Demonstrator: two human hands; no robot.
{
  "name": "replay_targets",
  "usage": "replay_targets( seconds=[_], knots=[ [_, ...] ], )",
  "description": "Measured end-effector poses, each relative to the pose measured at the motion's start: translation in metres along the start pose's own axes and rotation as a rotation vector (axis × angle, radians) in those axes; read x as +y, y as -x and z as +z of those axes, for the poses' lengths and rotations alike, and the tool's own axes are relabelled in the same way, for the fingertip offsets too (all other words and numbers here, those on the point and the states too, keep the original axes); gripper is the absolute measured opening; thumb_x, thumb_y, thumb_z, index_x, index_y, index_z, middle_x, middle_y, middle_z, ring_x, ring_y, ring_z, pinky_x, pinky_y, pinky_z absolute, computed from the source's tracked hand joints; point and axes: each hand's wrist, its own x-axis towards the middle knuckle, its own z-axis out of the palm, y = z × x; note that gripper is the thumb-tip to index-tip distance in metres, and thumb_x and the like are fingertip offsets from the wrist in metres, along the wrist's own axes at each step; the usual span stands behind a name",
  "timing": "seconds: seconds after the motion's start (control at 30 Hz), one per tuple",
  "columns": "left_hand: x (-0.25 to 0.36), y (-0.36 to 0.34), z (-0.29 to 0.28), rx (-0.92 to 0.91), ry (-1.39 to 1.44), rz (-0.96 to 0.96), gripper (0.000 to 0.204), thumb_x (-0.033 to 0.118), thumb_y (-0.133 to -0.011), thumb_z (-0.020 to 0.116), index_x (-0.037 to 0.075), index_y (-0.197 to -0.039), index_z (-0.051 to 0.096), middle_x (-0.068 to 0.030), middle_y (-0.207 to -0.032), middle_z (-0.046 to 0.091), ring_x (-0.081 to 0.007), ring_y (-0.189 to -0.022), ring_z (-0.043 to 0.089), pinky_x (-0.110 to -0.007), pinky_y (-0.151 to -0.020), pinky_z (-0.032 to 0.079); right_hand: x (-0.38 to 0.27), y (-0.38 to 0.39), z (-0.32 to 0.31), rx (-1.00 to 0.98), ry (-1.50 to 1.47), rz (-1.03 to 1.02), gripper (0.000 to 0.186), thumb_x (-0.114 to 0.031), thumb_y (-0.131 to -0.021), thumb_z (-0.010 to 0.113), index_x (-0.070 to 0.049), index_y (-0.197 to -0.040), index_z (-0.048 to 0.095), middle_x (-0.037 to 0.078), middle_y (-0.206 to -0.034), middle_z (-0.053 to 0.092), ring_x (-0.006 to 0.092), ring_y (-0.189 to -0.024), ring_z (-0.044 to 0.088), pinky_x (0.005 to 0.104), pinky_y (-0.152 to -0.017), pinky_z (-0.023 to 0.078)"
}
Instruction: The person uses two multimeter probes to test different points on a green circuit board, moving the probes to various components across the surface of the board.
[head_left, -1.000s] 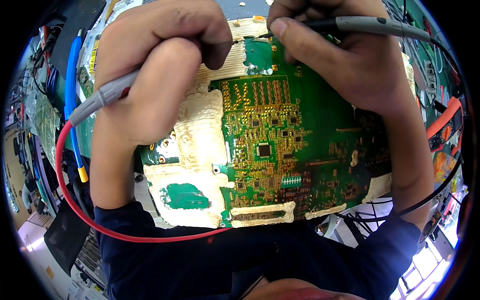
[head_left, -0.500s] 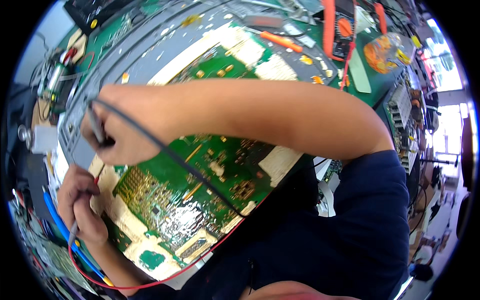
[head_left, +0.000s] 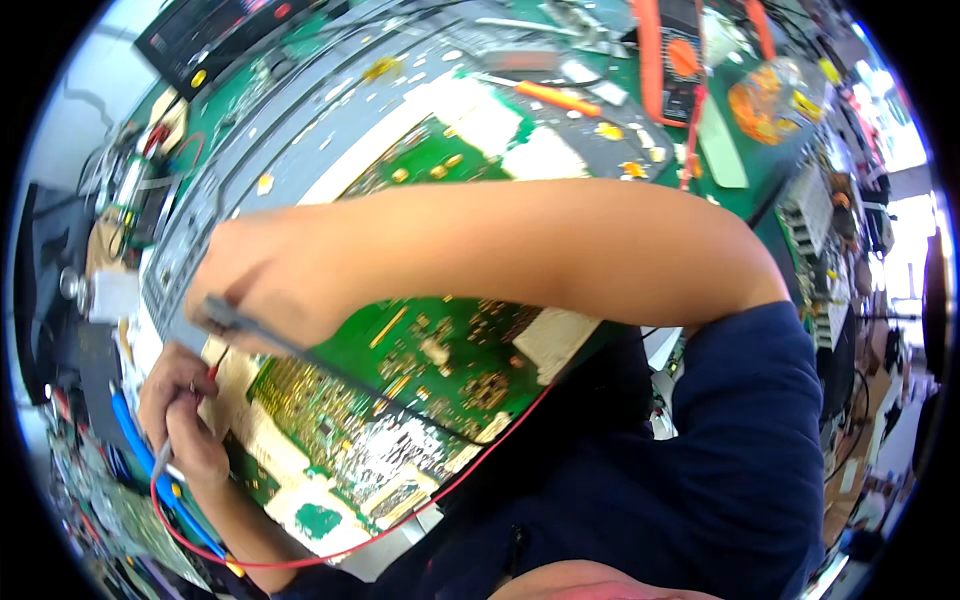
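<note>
A large green circuit board (head_left: 460, 345) with pale, rough patches along its edges lies in front of me. My left hand (head_left: 185, 410) is at its left edge, fingers closed round a test probe (head_left: 162, 458) with a red collar and red lead (head_left: 440, 497). Its thin tip points up and right, toward the other hand. My right hand (head_left: 270, 280) reaches across the board, closed on a dark grey test probe (head_left: 222, 316); a black lead trails from it over the board. The right fingertips and that probe's tip are blurred or hidden, so contact cannot be made out.
Beneath the board, a grey panel (head_left: 290, 150) carries scattered pale crumbs. An orange-handled screwdriver (head_left: 558, 97), an orange-cased multimeter (head_left: 684, 60), a pale green strip (head_left: 722, 150) and a clear bag with orange contents (head_left: 768, 105) lie beyond. Another board (head_left: 808, 215) stands at right.
My right hand has turned and come down closer to my left hand, its probe swinging lower. My left hand keeps its grip on the red-lead probe. The whole view has shifted slightly.
</note>
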Motion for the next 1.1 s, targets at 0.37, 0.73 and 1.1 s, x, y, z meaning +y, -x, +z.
replay_targets(
  seconds=[0.37,0.73,1.1],
  knots=[
    [0.015,-0.002,0.002,0.007,0.042,-0.037,0.019,0.006,-0.086,0.042,-0.003,-0.081,0.057,-0.0073,-0.076,0.058,-0.0139,-0.068,0.053,-0.028,-0.063,0.045,-0.033,-0.012,-0.010,-0.114,0.105,0.240,0.013,-0.011,-0.087,0.072,-0.001,-0.092,0.066,0.007,-0.067,0.061,0.0167,-0.061,0.056,0.0309,-0.058,0.046],
    [0.009,-0.002,0.008,0.035,0.038,-0.203,0.020,0.007,-0.082,0.051,-0.005,-0.094,0.060,-0.0077,-0.084,0.056,-0.0123,-0.074,0.050,-0.027,-0.066,0.041,-0.050,-0.014,-0.020,-0.155,0.079,0.428,0.012,-0.008,-0.091,0.073,-0.001,-0.093,0.063,0.001,-0.069,0.058,0.0063,-0.062,0.049,0.0249,-0.056,0.041],
    [0.010,-0.002,0.005,0.040,0.076,-0.170,0.020,0.013,-0.093,0.077,0.002,-0.082,0.065,-0.0004,-0.070,0.064,-0.0044,-0.060,0.054,-0.021,-0.055,0.039,-0.039,-0.009,-0.018,-0.159,0.004,0.432,0.010,-0.005,-0.093,0.072,0.000,-0.091,0.064,-0.002,-0.073,0.061,0.0014,-0.064,0.051,0.0195,-0.056,0.040]
  ],
)
